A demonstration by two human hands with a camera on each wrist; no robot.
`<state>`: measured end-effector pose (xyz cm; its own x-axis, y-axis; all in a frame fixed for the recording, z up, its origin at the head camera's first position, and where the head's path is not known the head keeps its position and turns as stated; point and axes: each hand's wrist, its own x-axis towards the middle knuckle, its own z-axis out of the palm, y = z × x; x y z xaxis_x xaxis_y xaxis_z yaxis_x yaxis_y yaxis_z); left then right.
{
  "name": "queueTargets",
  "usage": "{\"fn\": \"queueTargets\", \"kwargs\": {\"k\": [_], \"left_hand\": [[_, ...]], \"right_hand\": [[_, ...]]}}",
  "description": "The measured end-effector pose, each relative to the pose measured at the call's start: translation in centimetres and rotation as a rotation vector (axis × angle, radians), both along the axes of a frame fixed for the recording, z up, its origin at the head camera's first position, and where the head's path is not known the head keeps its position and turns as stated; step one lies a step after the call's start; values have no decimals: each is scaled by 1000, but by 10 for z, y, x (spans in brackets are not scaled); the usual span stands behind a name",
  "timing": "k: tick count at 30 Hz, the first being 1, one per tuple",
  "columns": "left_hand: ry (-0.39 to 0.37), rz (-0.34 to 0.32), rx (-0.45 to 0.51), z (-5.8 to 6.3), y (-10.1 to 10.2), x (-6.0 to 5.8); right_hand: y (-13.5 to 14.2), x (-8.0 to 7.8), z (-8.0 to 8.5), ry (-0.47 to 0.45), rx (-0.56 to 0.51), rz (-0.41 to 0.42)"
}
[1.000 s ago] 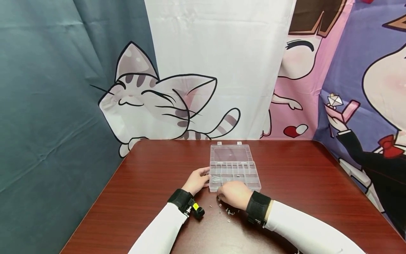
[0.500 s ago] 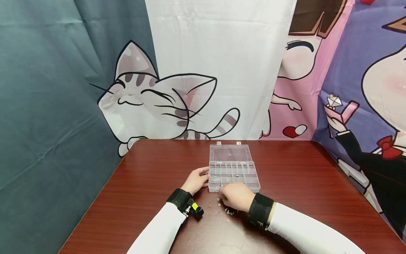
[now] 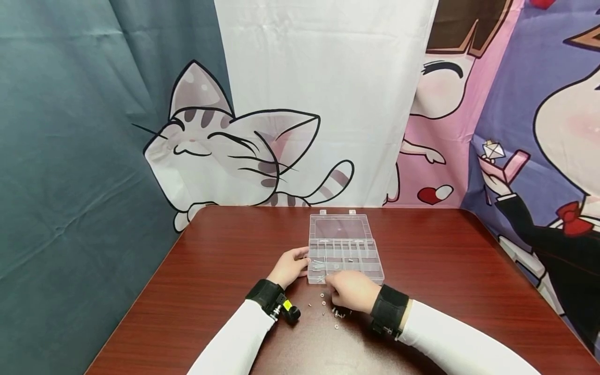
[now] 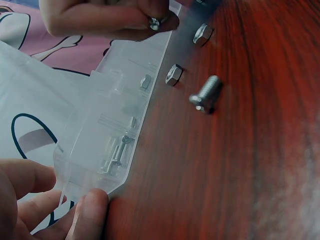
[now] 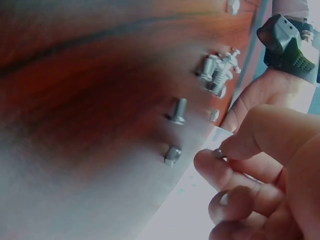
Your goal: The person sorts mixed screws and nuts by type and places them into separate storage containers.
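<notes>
I saw the left hand [image 3: 287,268] gripping the left end of the clear plastic box [image 3: 370,253], which stood on the brown tabletop [image 3: 244,234] with its lid [image 3: 341,227] laid back on the far side. The right hand [image 3: 353,290] was at the box's near edge, thumb and forefinger pinched narrow on a tiny metal part [image 5: 218,153]; from where I sat it was too small and blurred for me to tell a nut from a screw. Through the left wrist camera I made out thin screws [image 4: 119,151] in an end compartment and one nut [image 4: 145,81] farther along. Two loose nuts [image 4: 174,75] and a short screw [image 4: 207,93] lay on the table in front of the box, and the right wrist camera gave me a small heap of screws [image 5: 218,72].
</notes>
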<state>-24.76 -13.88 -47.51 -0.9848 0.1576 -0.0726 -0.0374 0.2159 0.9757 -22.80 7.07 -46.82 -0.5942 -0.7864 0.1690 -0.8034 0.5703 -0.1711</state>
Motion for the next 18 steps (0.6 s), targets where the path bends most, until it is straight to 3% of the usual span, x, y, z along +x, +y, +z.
{"fn": "queueTargets", "kwargs": {"k": [4, 9, 18], "left_hand": [[6, 2, 2, -9, -1, -5], [13, 17, -12, -25, -3, -14], [10, 22, -28, -31, -5, -17]], "right_hand": [[3, -4, 3, -20, -25, 5], [13, -18, 11, -10, -95, -55], [37, -57, 20, 45, -138, -225]]}}
